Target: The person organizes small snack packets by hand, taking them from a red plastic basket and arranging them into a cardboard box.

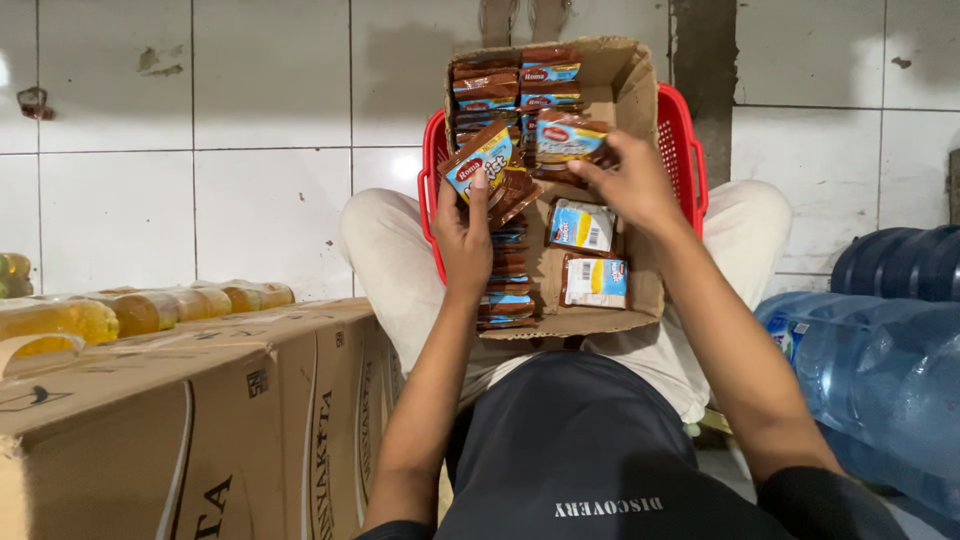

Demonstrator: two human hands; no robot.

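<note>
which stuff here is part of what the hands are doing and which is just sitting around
In hand:
left hand holding a bunch of snack packets
right hand holding one snack packet
open cardboard box with rows of packets
red basket under it

Lying about:
closed cartons
yellow oil bottles
blue water jugs

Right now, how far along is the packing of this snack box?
Done: a full row of packets stands along the cardboard box's left side. In hand: left hand grips several packets, right hand holds one packet. Left: two loose packets lie flat on the mostly unfilled right side.
</note>
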